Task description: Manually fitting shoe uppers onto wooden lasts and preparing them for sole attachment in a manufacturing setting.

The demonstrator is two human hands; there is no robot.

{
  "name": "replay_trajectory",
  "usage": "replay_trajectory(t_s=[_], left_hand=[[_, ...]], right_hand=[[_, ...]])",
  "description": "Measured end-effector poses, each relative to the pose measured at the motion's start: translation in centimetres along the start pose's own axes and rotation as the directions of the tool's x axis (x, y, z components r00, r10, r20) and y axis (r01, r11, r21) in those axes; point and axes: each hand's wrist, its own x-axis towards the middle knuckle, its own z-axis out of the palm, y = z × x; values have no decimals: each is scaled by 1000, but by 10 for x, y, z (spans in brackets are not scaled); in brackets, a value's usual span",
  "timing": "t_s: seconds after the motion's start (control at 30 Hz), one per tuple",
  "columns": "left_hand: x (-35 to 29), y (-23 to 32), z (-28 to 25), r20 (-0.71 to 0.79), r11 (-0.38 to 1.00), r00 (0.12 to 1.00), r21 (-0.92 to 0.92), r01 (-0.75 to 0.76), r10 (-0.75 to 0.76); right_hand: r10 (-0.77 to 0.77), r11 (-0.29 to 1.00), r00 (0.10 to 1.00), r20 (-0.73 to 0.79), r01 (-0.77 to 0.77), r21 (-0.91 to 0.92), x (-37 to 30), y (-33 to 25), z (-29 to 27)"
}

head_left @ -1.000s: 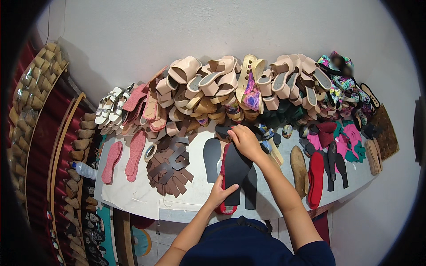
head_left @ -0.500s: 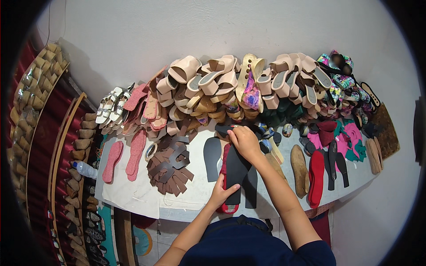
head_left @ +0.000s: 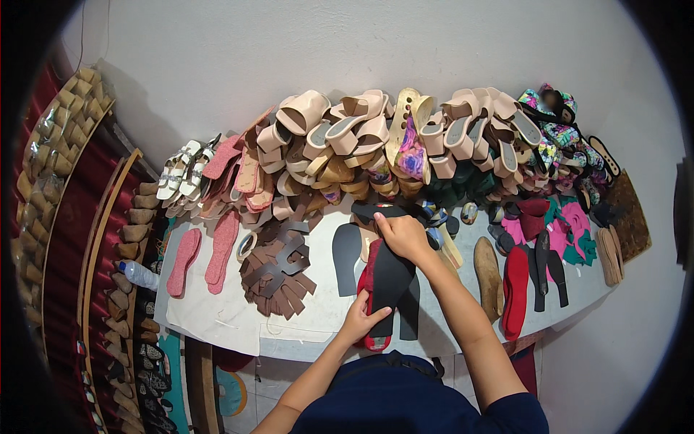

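Observation:
A black shoe sole piece [head_left: 394,282] lies over a red insole [head_left: 372,271] in front of me, at the near edge of the table. My left hand [head_left: 359,318] grips both along the left side of the near part, thumb on top of the black piece. At the far end my right hand [head_left: 402,236] is closed on the black piece, which bends there; its fingertips are partly hidden. Beneath and beside them are other black sole pieces, one on the left [head_left: 345,253] and one on the right [head_left: 409,311].
Behind my hands rises a pile of pale pink heeled sandals [head_left: 354,134]. Brown straps [head_left: 278,275] and pink insoles [head_left: 220,253] lie to the left. On the right are a wooden shoe last [head_left: 488,278], a red insole [head_left: 515,293] and coloured scraps [head_left: 571,224].
The black piece has bent and twisted at its far end, uncovering more of the red insole there. My right hand has shifted slightly right and nearer; my left hand stays almost in place.

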Motion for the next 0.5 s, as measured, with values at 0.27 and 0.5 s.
replay_trajectory(t_s=[0.27,0.5], left_hand=[[-2,12,-4,1,987,990,-65,144,-144],[-6,12,-2,199,837,919,-381,394,-342]], right_hand=[[102,995,994,48,-103,18,-6,5,-2],[25,772,939,343,-236,591,0,34,-5]])
